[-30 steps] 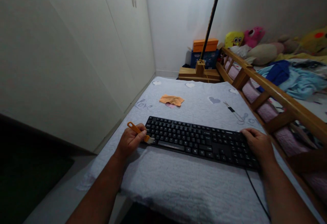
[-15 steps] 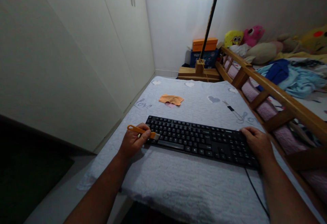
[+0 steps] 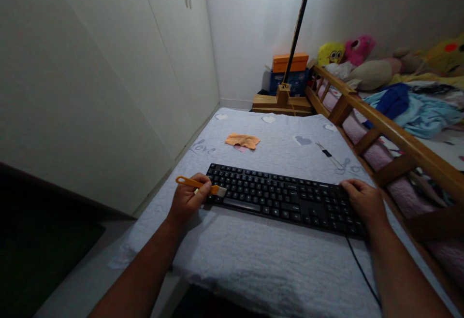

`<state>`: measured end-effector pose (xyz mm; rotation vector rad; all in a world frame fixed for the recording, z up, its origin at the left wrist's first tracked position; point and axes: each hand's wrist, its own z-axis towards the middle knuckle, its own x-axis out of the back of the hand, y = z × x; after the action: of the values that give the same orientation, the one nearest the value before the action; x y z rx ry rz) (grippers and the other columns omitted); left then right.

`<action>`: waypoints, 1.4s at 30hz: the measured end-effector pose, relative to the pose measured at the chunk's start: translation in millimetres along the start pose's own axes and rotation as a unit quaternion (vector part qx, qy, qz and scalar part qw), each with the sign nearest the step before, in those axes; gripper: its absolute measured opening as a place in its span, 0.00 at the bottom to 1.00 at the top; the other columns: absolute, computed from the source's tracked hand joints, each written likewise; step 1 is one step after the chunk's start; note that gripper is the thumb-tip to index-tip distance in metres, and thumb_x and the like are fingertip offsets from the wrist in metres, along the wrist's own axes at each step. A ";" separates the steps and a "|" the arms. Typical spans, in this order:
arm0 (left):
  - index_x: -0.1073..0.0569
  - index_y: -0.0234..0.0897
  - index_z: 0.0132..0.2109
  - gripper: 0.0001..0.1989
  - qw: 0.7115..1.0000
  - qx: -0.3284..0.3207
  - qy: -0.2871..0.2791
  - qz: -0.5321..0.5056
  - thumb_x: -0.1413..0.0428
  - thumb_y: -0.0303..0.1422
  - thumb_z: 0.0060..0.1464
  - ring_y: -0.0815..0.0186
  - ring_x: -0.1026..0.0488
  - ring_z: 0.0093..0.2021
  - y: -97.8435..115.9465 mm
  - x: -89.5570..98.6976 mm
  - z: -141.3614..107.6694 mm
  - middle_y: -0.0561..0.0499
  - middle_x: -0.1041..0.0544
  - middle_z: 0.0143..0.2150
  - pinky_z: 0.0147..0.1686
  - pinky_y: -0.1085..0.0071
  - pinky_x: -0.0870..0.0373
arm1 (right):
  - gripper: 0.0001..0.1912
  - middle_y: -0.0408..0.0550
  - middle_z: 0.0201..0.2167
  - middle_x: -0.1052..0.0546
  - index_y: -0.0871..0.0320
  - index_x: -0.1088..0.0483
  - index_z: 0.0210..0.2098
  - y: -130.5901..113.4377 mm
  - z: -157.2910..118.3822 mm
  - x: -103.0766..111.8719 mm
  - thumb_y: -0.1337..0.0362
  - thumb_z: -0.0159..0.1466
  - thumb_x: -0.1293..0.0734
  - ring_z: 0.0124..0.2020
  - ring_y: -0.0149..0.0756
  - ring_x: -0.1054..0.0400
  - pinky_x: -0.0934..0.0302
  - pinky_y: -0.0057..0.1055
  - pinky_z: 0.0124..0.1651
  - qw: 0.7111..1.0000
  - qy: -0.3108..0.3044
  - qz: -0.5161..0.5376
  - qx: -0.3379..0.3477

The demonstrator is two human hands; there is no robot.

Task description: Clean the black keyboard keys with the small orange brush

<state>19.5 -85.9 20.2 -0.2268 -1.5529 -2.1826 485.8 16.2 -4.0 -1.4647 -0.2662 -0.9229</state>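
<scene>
A black keyboard (image 3: 270,197) lies at a slant on the cloth-covered table, its cable running off toward the near right. My left hand (image 3: 188,197) pinches an orange-handled brush (image 3: 217,191) at the keyboard's left end, the pale bristles over the lower left keys. At the other end, my right hand (image 3: 364,202) grips the keyboard's right edge, thumb and fingers closed round it. Behind the keyboard lies a crumpled orange cloth (image 3: 242,140). A thin wire tool with a black clip (image 3: 326,153) rests at the back right.
White cabinet doors (image 3: 145,66) rise on the left. Along the right runs a wooden bed rail (image 3: 398,137), with clothes and plush toys beyond. A black pole (image 3: 299,28) on a wooden base stands behind the table, beside an orange box (image 3: 290,62).
My left hand and the brush have shifted slightly to the left, and the brush handle is tilted a little differently. My right hand stays on the keyboard's right end.
</scene>
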 end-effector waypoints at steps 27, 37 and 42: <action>0.28 0.39 0.32 0.12 0.993 -0.061 0.056 0.078 0.49 0.36 0.64 0.67 0.30 0.27 5.6 -6.2 -5.4 0.53 0.29 0.27 0.29 0.71 0.34 | 0.17 0.49 0.25 0.20 0.53 0.25 0.23 2.4 0.3 -0.7 0.47 0.50 0.36 0.34 0.48 0.26 0.36 0.38 0.39 1.000 0.007 -0.010 0.020; 0.29 0.39 0.32 0.13 0.982 -0.102 -0.036 0.155 0.50 0.36 0.65 0.68 0.30 0.24 7.4 -11.9 -1.7 0.54 0.29 0.24 0.27 0.72 0.36 | 0.15 0.47 0.23 0.21 0.53 0.25 0.23 8.5 2.2 -3.2 0.48 0.51 0.34 0.32 0.46 0.27 0.37 0.36 0.35 0.999 0.018 0.000 0.039; 0.30 0.40 0.30 0.13 0.987 -0.076 -0.045 0.133 0.49 0.36 0.63 0.67 0.32 0.23 7.0 -10.8 -1.7 0.53 0.30 0.23 0.26 0.71 0.38 | 0.16 0.48 0.24 0.20 0.53 0.24 0.23 5.8 1.5 -1.8 0.48 0.50 0.34 0.32 0.48 0.26 0.37 0.37 0.36 1.000 0.008 -0.006 0.020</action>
<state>32.3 -86.5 21.4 -0.5544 -1.3154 -2.1025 489.1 17.4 -9.2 -1.4196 -0.2805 -0.9345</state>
